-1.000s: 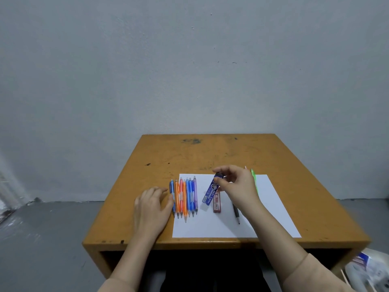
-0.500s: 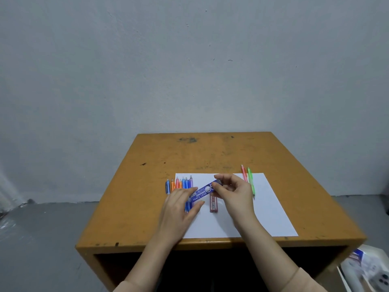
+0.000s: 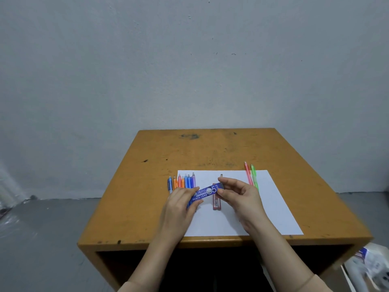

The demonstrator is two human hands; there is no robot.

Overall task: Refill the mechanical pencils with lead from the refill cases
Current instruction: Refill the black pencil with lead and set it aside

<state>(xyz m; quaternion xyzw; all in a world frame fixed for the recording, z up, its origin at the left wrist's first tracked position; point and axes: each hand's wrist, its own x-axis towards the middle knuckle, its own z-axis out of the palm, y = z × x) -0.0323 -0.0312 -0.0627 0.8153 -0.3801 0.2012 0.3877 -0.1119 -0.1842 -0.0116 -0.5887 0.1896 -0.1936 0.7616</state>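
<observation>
A blue lead refill case (image 3: 205, 193) marked PENCIL LEAD is held just above the white paper (image 3: 273, 209). My left hand (image 3: 181, 207) grips its lower left end and my right hand (image 3: 242, 197) pinches its upper right end. A red refill case (image 3: 216, 202) lies on the paper under it, partly hidden. A row of several blue, orange and purple mechanical pencils (image 3: 183, 181) lies at the paper's left edge, their lower halves hidden by my left hand. A pink pencil (image 3: 248, 173) and a green pencil (image 3: 254, 175) lie at the right of my right hand.
The orange wooden table (image 3: 210, 148) stands against a grey wall. The tip of a dark pencil (image 3: 221, 175) shows above my right hand. A white plastic bag (image 3: 372, 268) lies on the floor at the lower right.
My left hand left the table beside the pencil row and took hold of the blue case's lower end. The case turned from near upright to a slant between both hands.
</observation>
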